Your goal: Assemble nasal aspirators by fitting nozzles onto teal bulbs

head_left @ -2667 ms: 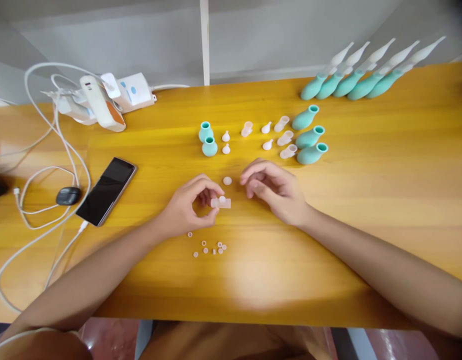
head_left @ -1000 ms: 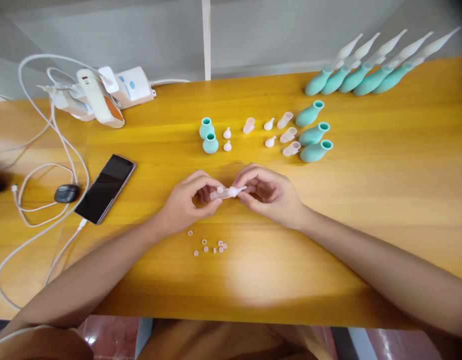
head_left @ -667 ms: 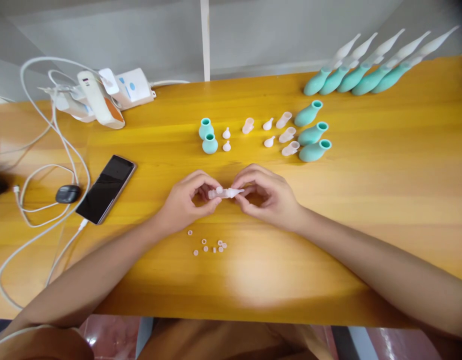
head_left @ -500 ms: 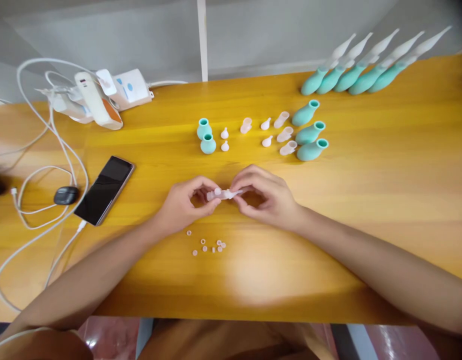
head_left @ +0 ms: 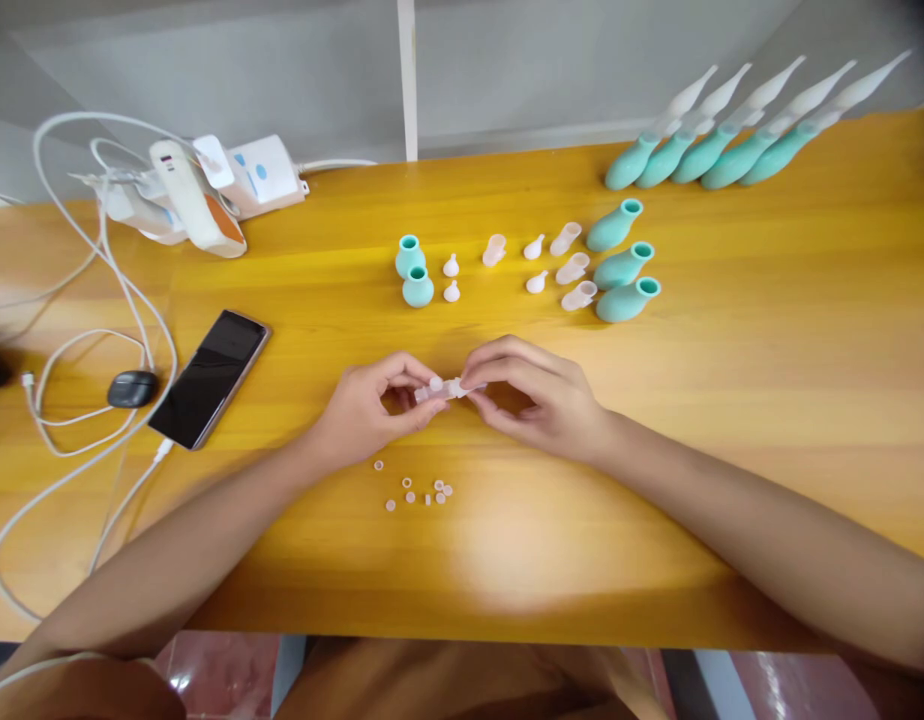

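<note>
Between finger and thumb my left hand (head_left: pixel 379 405) pinches a translucent plastic tube piece (head_left: pixel 434 390) with a small round knob on its side. My right hand (head_left: pixel 541 395) is closed on the narrow, pointed nozzle tip at the tube's right end, mostly hidden by the fingers. Both hands hover over the table just in front of the loose parts. Nearer my body lie several small pale rings (head_left: pixel 439 490). Beyond the hands stand two teal bulbs (head_left: pixel 417 290), two small white tips (head_left: pixel 451 291) and a translucent tube connector (head_left: pixel 494 249).
Three more teal bulbs (head_left: pixel 628 300) lie right of centre beside translucent connectors (head_left: pixel 580 295) and white tips (head_left: pixel 536 282). Several teal bulbs with long nozzles (head_left: pixel 739 160) lean at the back right. A phone (head_left: pixel 211 380), a black case (head_left: pixel 132 390), cables and chargers (head_left: pixel 263 175) occupy the left.
The fingers of my right hand have slid slightly left along the nozzle tip, closer to the tube, covering more of it. My left hand stays nearly in place.
</note>
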`<state>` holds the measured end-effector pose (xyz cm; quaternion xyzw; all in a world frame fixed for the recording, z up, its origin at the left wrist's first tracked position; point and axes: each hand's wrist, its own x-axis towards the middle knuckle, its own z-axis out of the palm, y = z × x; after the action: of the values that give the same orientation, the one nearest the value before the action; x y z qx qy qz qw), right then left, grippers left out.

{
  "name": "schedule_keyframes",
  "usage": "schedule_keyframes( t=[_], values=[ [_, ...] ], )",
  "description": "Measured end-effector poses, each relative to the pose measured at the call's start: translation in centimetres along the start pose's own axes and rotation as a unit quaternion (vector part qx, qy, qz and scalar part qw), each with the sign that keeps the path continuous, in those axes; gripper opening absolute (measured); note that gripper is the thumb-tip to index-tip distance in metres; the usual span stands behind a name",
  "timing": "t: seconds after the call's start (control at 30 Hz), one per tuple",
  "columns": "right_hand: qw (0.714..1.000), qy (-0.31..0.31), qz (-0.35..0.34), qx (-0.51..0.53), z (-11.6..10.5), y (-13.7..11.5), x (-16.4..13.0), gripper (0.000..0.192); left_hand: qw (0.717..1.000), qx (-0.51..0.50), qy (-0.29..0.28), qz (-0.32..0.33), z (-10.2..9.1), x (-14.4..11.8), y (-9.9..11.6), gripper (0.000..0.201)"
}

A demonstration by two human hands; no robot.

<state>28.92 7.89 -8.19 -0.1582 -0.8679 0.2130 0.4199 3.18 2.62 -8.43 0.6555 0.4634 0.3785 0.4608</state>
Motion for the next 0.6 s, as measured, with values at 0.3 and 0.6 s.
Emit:
schedule_keyframes(
  t=[0.3, 0.6],
  values=[
    [0.998, 0.007, 0.028, 0.06, -0.13, 0.22, 0.12, 0.02, 1.0, -0.023, 0.0, -0.001, -0.03, 0.02, 0.32, 0.027],
    [0.995, 0.011, 0.039, 0.087, -0.16, 0.38, 0.19, 0.015, 1.0, -0.016, 0.005, -0.006, 0.05, -0.04, 0.19, 0.027]
  ],
)
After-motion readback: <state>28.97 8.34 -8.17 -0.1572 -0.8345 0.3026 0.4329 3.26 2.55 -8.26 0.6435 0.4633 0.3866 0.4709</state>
